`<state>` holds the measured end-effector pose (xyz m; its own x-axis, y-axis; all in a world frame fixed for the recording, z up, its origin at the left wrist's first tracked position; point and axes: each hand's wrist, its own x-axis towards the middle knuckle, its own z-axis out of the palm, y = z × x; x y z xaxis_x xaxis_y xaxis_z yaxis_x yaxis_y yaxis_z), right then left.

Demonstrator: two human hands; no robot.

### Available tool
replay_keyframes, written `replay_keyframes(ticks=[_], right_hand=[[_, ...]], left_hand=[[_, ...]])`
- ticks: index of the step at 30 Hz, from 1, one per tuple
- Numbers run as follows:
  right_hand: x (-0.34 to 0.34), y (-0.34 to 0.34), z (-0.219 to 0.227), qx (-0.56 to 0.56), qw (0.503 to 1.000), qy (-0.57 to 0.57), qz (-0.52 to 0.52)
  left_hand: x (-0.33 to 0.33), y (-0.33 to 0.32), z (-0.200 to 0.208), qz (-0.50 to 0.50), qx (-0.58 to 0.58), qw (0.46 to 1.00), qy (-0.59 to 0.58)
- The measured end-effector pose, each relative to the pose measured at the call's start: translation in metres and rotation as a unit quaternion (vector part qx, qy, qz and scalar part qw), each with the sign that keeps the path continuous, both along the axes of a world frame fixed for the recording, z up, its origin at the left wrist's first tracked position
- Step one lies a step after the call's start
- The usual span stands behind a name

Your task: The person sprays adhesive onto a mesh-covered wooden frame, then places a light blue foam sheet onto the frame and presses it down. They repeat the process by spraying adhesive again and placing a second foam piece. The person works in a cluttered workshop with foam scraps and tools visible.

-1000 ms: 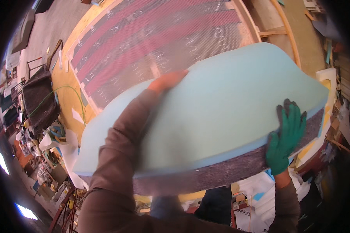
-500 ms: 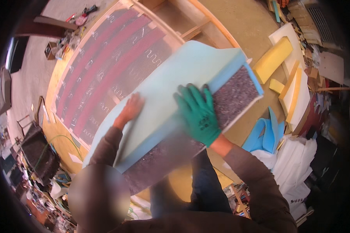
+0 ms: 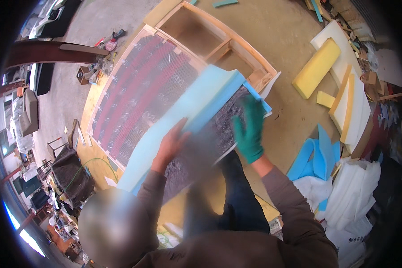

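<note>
A long light-blue foam sheet (image 3: 190, 105) lies over the near side of a wooden seat frame (image 3: 225, 42). Along its near side runs a dark, speckled foam layer (image 3: 196, 145), edged by a blue foam border. Bare, my left hand (image 3: 170, 146) rests with outstretched fingers across the sheet's near edge and the dark layer. My right hand (image 3: 250, 129), in a green knitted glove, is at the right end of the dark layer, thumb apart from the fingers. Motion blurs the glove, so whether it touches the foam is unclear.
Dark red webbing and wavy springs (image 3: 140, 91) span the frame beyond the foam. Yellow foam blocks (image 3: 317, 67) and white boards lie at right. A curled blue foam piece (image 3: 315, 154) and white wadding (image 3: 353, 190) are nearer. My legs stand against the frame's near side.
My left hand has moved nearer and right, from the sheet's top to its edge. My gloved hand has slid right toward the foam's end. Less of the light-blue top shows.
</note>
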<state>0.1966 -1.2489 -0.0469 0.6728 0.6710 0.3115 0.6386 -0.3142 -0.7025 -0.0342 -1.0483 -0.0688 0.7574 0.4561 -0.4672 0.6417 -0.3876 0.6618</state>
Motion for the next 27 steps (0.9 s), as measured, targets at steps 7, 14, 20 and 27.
replay_keyframes(ticks=[7,14,20,27], right_hand=[[0.087,-0.146,-0.047,-0.090,0.945,0.255,-0.185],[-0.039,-0.375,-0.104,-0.227,0.876,0.381,-0.188],[-0.273,-0.598,-0.130,-0.133,0.842,0.452,-0.262],[-0.539,-0.751,-0.131,0.056,0.546,0.598,-0.584]], left_hand=[[-0.005,-0.015,0.001,0.027,0.049,0.998,-0.024],[-0.046,-0.047,0.010,-0.009,0.208,0.978,-0.016],[-0.127,-0.086,0.030,-0.058,0.248,0.967,0.022],[-0.299,-0.183,0.027,-0.099,0.234,0.964,-0.076]])
